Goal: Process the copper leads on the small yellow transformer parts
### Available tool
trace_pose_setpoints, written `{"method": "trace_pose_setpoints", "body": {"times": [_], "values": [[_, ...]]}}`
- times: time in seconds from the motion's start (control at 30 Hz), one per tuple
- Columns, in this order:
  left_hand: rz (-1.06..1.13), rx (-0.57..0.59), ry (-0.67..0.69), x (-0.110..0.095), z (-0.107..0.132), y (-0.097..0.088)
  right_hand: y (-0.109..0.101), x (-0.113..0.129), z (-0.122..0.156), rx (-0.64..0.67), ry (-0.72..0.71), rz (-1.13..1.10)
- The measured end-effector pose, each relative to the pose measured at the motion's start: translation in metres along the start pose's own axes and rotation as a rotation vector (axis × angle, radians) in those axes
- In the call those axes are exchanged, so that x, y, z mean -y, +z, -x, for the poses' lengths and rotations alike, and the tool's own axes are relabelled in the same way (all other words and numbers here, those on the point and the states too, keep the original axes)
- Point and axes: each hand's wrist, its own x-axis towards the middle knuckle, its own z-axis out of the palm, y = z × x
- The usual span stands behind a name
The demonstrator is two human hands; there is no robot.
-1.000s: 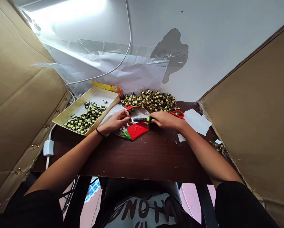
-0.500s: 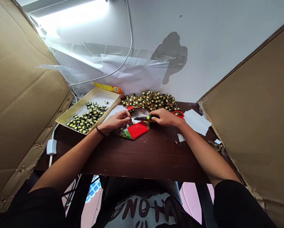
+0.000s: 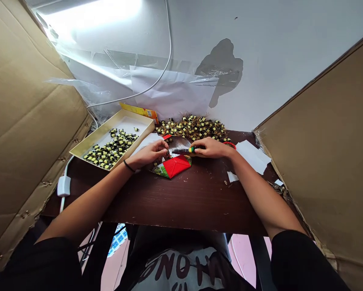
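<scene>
My right hand [image 3: 211, 148] is closed round a small tool [image 3: 181, 150] with a green and yellow handle, its dark tip pointing left. My left hand [image 3: 149, 154] pinches something small at that tip; I cannot make out what it is. Both hands rest over a red and green folded paper [image 3: 173, 166] on the dark wooden table [image 3: 181, 198]. A heap of small yellow and black parts with copper wire [image 3: 193, 126] lies just behind my hands. A shallow cream box [image 3: 108, 135] on the left holds several more of these parts.
Cardboard walls stand on the left [image 3: 23, 121] and right [image 3: 327, 133]. White paper scraps [image 3: 254, 155] lie right of my right hand, red-handled scissors [image 3: 231, 144] partly hidden behind it. A white cable with a switch [image 3: 62, 186] hangs at the table's left edge. Plastic sheeting [image 3: 169, 91] covers the back wall.
My right hand has shifted slightly back toward the heap with the tool. My left hand has barely moved. The view has wobbled a little.
</scene>
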Motion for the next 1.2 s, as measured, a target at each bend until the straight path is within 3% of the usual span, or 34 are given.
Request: {"method": "trace_pose_setpoints", "body": {"times": [0.27, 0.63, 0.93, 1.2], "values": [[-0.022, 0.024, -0.013, -0.005, 0.002, -0.001, -0.017, 0.004, -0.015, 0.103, 0.029, 0.039], [-0.110, 0.017, -0.025, -0.005, -0.002, 0.001, -0.014, 0.001, -0.011, 0.124, 0.049, -0.025], [-0.159, 0.043, 0.010, -0.002, -0.005, -0.002, -0.005, -0.003, -0.009, 0.046, -0.025, -0.032], [-0.164, 0.025, 0.034, -0.004, -0.003, -0.002, 0.011, 0.003, 0.001, -0.069, 0.014, -0.003]]}}
